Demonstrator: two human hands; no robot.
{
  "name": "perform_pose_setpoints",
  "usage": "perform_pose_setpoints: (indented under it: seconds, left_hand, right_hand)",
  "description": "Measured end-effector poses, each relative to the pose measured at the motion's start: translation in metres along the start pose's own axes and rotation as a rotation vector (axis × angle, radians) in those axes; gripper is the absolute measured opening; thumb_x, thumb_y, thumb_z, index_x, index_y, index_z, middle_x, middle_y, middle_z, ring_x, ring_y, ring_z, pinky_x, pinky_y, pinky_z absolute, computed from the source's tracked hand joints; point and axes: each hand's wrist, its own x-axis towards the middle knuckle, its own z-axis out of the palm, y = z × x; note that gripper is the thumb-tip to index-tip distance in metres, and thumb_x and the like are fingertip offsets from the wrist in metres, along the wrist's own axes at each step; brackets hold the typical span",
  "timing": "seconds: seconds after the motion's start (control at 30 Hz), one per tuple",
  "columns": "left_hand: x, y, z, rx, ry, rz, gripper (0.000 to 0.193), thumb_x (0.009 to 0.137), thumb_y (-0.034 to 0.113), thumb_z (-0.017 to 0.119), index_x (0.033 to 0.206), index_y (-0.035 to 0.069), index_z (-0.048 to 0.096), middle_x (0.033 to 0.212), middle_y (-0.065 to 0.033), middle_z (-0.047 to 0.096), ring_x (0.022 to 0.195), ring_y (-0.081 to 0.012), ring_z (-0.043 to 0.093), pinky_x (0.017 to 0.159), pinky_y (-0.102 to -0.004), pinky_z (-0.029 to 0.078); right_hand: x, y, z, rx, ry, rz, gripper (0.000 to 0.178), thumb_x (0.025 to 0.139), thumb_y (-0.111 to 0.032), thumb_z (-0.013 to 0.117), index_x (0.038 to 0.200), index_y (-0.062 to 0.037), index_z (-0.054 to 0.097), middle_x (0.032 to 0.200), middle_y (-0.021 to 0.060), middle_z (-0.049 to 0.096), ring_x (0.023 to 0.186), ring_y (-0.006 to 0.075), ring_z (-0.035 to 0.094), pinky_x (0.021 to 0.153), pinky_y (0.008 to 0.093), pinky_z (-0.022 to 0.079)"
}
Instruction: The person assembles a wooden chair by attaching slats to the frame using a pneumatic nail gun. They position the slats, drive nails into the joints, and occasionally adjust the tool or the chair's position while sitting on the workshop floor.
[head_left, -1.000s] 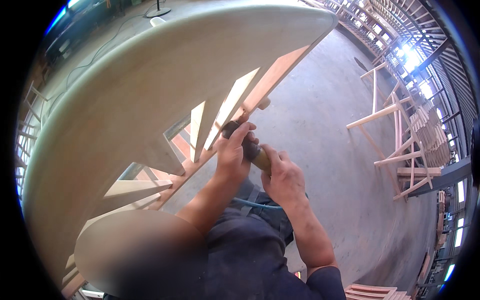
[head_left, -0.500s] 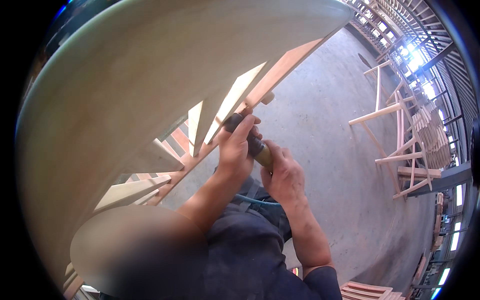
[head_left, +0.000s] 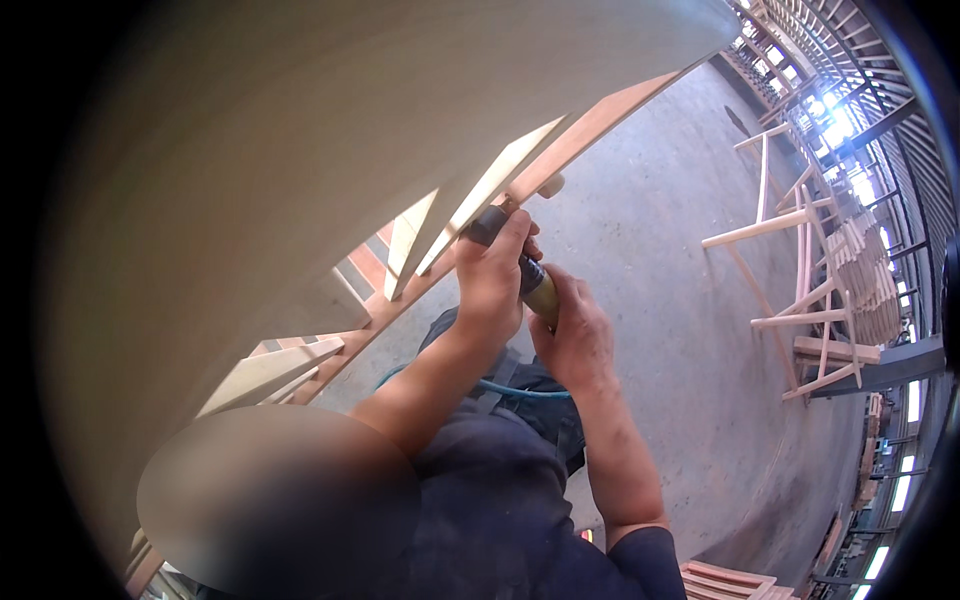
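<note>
A hand-held power tool with a black head and an olive-yellow body (head_left: pixel 541 300) is held in both hands. My left hand (head_left: pixel 493 278) is wrapped round its dark upper part, and my right hand (head_left: pixel 577 335) closes on the yellow lower end. The head of the tool is against or very near a reddish wooden rail (head_left: pixel 590 118); actual contact is hidden by my fingers. Pale tapered wooden slats (head_left: pixel 500 180) meet this rail beneath a large curved wooden panel (head_left: pixel 260 200), which looms close on the left. A short round wooden piece (head_left: pixel 551 186) juts from the rail's far side.
To the right, bare wooden chair frames (head_left: pixel 765 230) stand on the grey concrete floor (head_left: pixel 650 240), with a stack of wooden parts (head_left: pixel 865 265) behind them. A teal hose (head_left: pixel 525 392) crosses at my waist. Slatted wooden pieces (head_left: pixel 735 582) lie at the lower right.
In the view, the tool, my hands and the wooden rail with its slats sit slightly farther right. The curved panel fills more of the picture. Both hands keep their hold.
</note>
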Motion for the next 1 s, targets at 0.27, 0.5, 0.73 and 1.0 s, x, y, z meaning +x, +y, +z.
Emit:
perform_pose_setpoints:
  seconds: [0.27, 0.5, 0.73, 1.0]
  left_hand:
    - [-0.008, -0.013, 0.006, 0.148, 0.057, 0.03, 0.012, 0.093, 0.005, 0.068, 0.092, 0.001, 0.056, 0.078, -0.0095, 0.063, 0.069, -0.0184, 0.065, 0.065, -0.0313, 0.055]
    - [-0.006, -0.013, 0.009, 0.13, 0.089, -0.024, 0.019, 0.091, -0.001, 0.067, 0.081, 0.003, 0.051, 0.068, -0.0095, 0.06, 0.059, -0.019, 0.064, 0.059, -0.034, 0.057]
    - [-0.006, -0.007, 0.011, 0.146, 0.129, -0.05, 0.02, 0.09, -0.002, 0.066, 0.08, 0.005, 0.05, 0.064, -0.0088, 0.058, 0.053, -0.0186, 0.061, 0.059, -0.0366, 0.057]
    - [-0.007, -0.009, 0.01, 0.178, 0.121, -0.022, 0.019, 0.088, -0.003, 0.064, 0.08, 0.005, 0.049, 0.061, -0.0094, 0.057, 0.053, -0.0206, 0.062, 0.055, -0.0354, 0.055]
  right_hand:
    - [-0.001, -0.004, -0.001, 0.064, 0.019, -0.003, 0.06, 0.083, -0.005, 0.072, 0.139, -0.012, 0.052, 0.122, 0.0214, 0.065, 0.103, 0.0453, 0.066, 0.082, 0.0517, 0.055]
    - [-0.002, 0.006, 0.005, 0.075, 0.058, -0.035, 0.055, 0.086, -0.013, 0.074, 0.136, -0.0115, 0.049, 0.113, 0.0205, 0.068, 0.094, 0.044, 0.069, 0.076, 0.0522, 0.055]
    - [0.0, 0.026, -0.004, 0.239, -0.041, 0.035, 0.056, 0.084, -0.022, 0.082, 0.128, -0.0038, 0.054, 0.11, 0.0237, 0.07, 0.096, 0.0416, 0.071, 0.081, 0.047, 0.055]
    - [0.012, 0.032, -0.013, 0.276, -0.213, -0.012, 0.053, 0.085, -0.034, 0.084, 0.12, -0.0009, 0.061, 0.1, 0.0228, 0.072, 0.095, 0.0422, 0.07, 0.08, 0.0464, 0.055]
